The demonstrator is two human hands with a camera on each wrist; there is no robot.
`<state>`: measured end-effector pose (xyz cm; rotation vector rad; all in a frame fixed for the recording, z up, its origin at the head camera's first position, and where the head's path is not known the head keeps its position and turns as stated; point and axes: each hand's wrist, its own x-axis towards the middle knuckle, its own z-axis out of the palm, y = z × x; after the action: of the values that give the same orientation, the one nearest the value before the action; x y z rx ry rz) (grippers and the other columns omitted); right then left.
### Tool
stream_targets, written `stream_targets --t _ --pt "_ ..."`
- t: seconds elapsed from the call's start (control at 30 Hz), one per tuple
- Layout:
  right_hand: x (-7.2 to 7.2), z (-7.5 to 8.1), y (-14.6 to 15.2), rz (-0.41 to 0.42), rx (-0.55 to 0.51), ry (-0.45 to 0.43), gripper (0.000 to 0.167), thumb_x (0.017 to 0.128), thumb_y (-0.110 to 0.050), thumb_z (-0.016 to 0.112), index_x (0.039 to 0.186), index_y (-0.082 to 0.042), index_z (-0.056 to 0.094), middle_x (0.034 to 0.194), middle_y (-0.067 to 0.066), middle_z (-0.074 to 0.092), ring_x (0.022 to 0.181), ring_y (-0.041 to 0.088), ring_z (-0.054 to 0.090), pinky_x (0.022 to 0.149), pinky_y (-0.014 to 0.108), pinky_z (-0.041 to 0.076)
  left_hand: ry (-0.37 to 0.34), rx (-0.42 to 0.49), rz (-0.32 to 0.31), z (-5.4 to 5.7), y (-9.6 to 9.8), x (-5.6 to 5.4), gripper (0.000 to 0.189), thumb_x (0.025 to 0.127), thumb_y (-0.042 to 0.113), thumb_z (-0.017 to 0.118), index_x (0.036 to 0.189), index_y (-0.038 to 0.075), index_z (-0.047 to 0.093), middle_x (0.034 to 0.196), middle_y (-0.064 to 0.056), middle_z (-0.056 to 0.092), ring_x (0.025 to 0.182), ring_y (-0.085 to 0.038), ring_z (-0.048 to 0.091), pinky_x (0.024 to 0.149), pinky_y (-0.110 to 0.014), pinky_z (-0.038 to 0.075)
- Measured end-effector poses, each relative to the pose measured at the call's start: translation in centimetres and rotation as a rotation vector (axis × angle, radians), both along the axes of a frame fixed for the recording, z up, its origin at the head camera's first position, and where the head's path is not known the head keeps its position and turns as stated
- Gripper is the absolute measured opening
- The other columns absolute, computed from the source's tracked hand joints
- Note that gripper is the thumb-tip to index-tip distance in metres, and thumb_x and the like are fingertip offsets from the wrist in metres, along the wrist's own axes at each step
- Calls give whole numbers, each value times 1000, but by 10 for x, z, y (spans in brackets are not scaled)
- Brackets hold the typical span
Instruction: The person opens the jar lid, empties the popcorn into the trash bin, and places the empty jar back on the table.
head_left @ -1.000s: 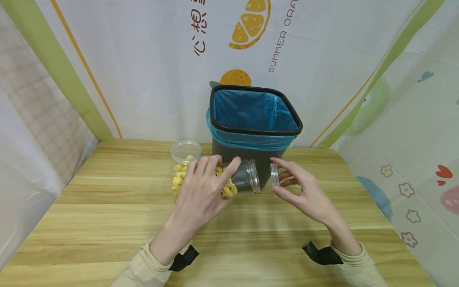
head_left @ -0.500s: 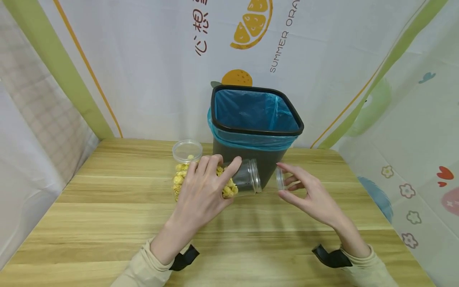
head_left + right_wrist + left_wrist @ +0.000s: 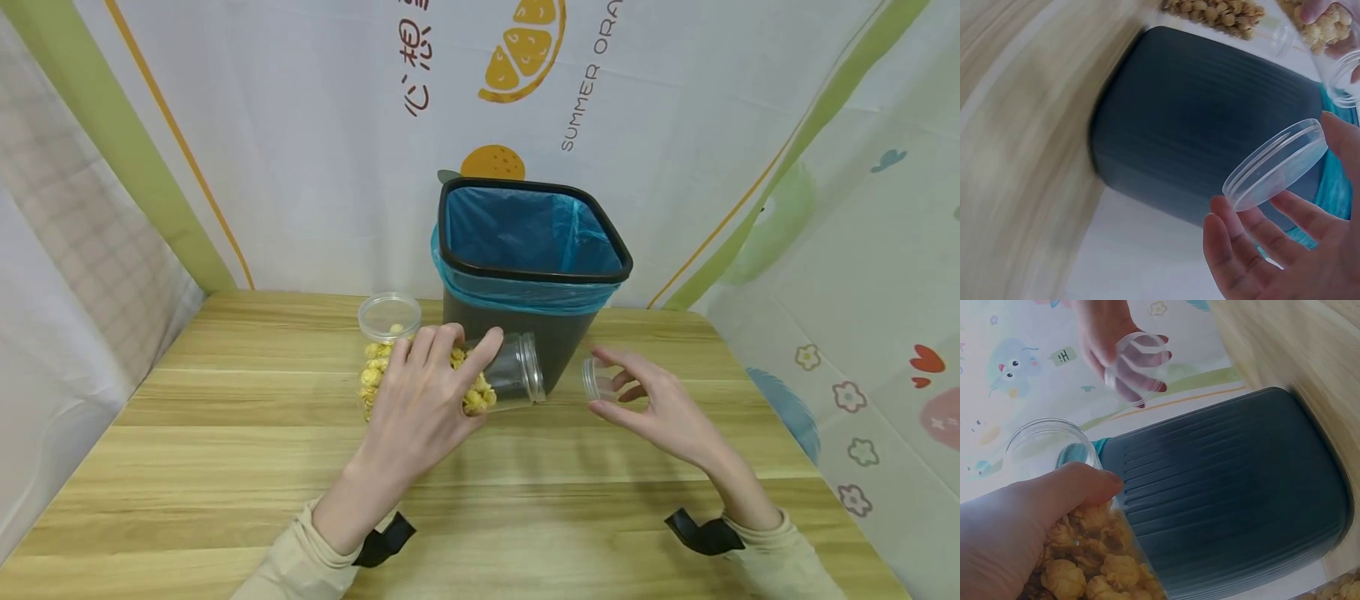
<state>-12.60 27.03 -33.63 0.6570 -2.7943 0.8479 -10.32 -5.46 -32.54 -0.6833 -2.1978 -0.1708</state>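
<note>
My left hand (image 3: pixel 420 392) grips a clear plastic jar (image 3: pixel 510 371) of yellow popcorn, tipped on its side with its uncovered mouth toward the right. In the left wrist view, popcorn (image 3: pixel 1116 569) fills the jar's lower part below my thumb. To the right, my right hand (image 3: pixel 656 408) holds a round clear screw lid (image 3: pixel 598 380) by its rim, between thumb and fingers. The right wrist view shows this lid (image 3: pixel 1275 165) tilted and apart from the jar's threaded mouth (image 3: pixel 1344 81). My left hand partly hides the jar in the head view.
A second popcorn jar, its clear lid (image 3: pixel 390 317) on top, stands upright behind my left hand. Directly behind the held jar is a dark bin (image 3: pixel 540 277) lined with a blue bag. Everything stands on a wooden table (image 3: pixel 225 400) against a printed curtain (image 3: pixel 330 167).
My right hand has moved a little to the right with the lid, widening the gap to the jar. The lid has turned so its face shows more. My left hand stays on the jar.
</note>
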Motion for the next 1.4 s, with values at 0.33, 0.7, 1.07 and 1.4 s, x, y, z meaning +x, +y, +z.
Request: stream_targets --t 0.33,0.7,1.07,1.4 --pt "-12 -18 15 -8 19 -33 66 90 -35 79 149 -18 54 135 7 64 96 11 62 80 30 61 15 1 -8 -1 0 -1 96 59 44 96 142 25 50 116 -13 60 99 -31 56 76 -41 46" --pt "-22 -33 27 0 34 -113 66 91 -36 78 148 -14 54 133 9 63 101 25 64 80 38 62 14 -2 -8 -1 0 -2 98 59 47 97 142 25 50 117 -14 60 99 -31 56 76 -41 45" --pt "-29 -42 34 -18 84 -168 64 89 -37 79 145 -14 57 129 13 63 99 26 62 76 26 57 16 1 -6 -2 0 -2 96 59 45 96 141 25 50 116 -13 60 99 -31 56 75 -41 44" --pt "-31 -47 38 -8 136 -188 64 88 -38 80 142 -12 60 127 16 64 92 24 59 69 24 52 13 -1 -4 -1 0 -2 97 59 45 96 142 25 50 116 -13 60 98 -31 56 75 -41 44"
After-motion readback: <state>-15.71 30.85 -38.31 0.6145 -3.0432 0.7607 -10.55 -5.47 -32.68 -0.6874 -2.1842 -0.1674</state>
